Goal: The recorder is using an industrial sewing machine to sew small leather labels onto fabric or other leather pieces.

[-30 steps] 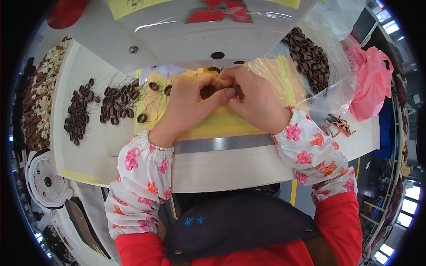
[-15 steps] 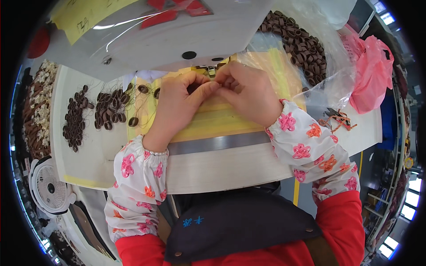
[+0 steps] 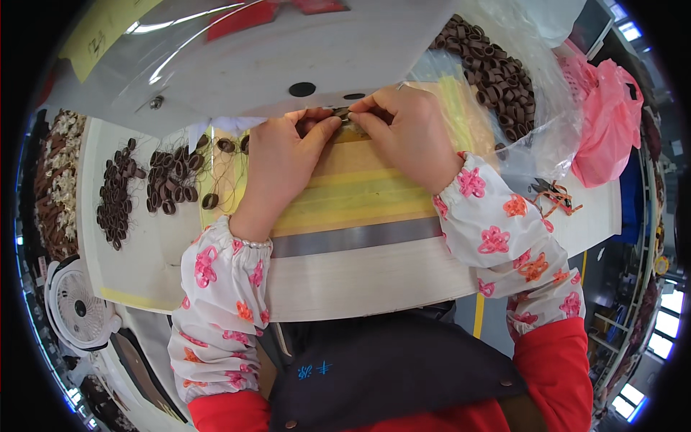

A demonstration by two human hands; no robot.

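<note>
Since the earlier frame, left hand (image 3: 281, 165) and right hand (image 3: 414, 137) have parted at the fingertips and gone farther toward 12 o'clock, under the pale machine head (image 3: 266, 72). State now: hands near each other, not touching, thumb and forefinger of each bent together. A small dark piece lies between the fingertips; too small to tell what it is, or whether either hand grips it.

Progress, my judgement: partway. Toward 9 to 10 o'clock lie two clusters of small brown loops, a left cluster (image 3: 115, 194) and a nearer cluster (image 3: 173, 180), threads trailing; I take these as done. One single loop (image 3: 210, 201) sits just beside the nearer cluster, toward 4 o'clock of it. At 1 to 2 o'clock, a large heap of brown loops (image 3: 497, 83) lies by clear plastic (image 3: 554, 122), no threads made out; likely what is left. No count possible.

Surface (image 3: 345, 281): off-white, with yellow sheeting (image 3: 360, 201) and a grey strip (image 3: 360, 237) on my side of it. Dark snips with orange cord (image 3: 554, 194) at 3 o'clock; pink bag (image 3: 612, 122) at 2.

Room: white fan (image 3: 79, 306) at 8 o'clock, brown-and-cream bundles (image 3: 65, 187) at 9, bright windows (image 3: 666, 324) at 4.
</note>
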